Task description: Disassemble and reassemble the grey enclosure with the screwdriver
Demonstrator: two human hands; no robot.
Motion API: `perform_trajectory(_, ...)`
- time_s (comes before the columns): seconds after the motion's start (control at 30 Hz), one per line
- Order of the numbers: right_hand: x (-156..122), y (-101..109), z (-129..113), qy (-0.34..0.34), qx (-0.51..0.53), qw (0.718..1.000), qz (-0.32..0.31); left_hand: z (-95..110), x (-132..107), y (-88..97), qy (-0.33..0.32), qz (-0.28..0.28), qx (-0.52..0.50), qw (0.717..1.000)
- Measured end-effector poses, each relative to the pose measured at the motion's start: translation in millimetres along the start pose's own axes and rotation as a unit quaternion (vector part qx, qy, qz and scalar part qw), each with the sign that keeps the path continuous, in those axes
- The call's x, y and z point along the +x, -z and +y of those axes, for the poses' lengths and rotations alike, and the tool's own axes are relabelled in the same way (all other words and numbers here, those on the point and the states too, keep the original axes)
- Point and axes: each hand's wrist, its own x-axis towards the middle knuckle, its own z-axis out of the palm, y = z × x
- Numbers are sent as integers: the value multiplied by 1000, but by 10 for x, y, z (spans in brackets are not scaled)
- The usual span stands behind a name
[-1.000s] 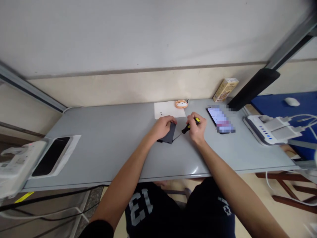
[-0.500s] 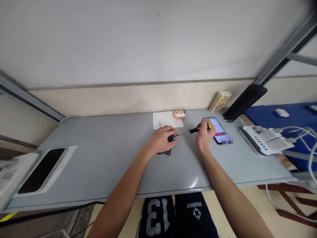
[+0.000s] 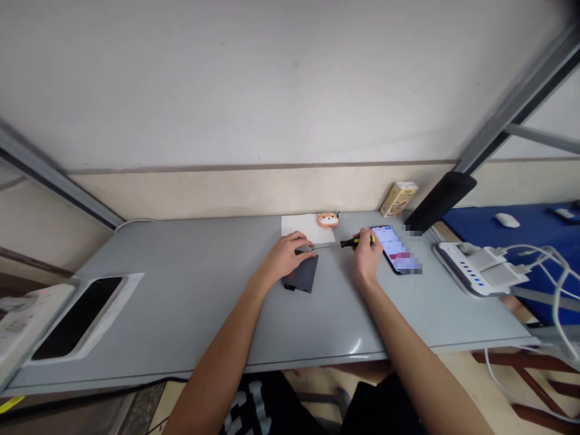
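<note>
My right hand (image 3: 367, 258) grips a screwdriver (image 3: 351, 242) by its black and yellow handle. The thin metal shaft points left, its tip at the fingers of my left hand (image 3: 286, 255). Between the thumb and fingers of that left hand is a small black part, mostly hidden. Just below them, a flat dark grey box (image 3: 302, 277) lies on the grey desk, its upper left covered by my left hand.
Behind my left hand lies a white paper (image 3: 294, 225), with an orange animal-faced case (image 3: 328, 219) at its right. A lit phone (image 3: 394, 249) rests right of my right hand. Farther right stand a carton (image 3: 399, 199), a black cylinder (image 3: 441, 202) and a power strip (image 3: 469, 275). A dark phone (image 3: 79, 317) lies left.
My left hand has shifted, so more of the dark grey box shows. My right hand, with the screwdriver, has moved slightly left, away from the lit phone. The camera view has tilted up slightly.
</note>
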Motion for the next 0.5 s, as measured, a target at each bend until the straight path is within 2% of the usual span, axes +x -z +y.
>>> perform_trajectory(0.13,33,-31,50,-75,19,997,17,-2,15,-24,-4,16,-28,999)
perform_trajectory(0.27,78,-35,85,-112,47,992,32,-25,25,2,7,17,-9,1000)
perform_trajectory(0.33,105,-26,102,-117,62,990,40,-72,21,21,40,50,45,997)
perform_trajectory(0.43,146,-7,126,-122,63,990,39,-177,1,37,105,133,150,974)
perform_trajectory(0.5,165,1,133,-136,66,988,38,-249,-15,38,125,148,188,963)
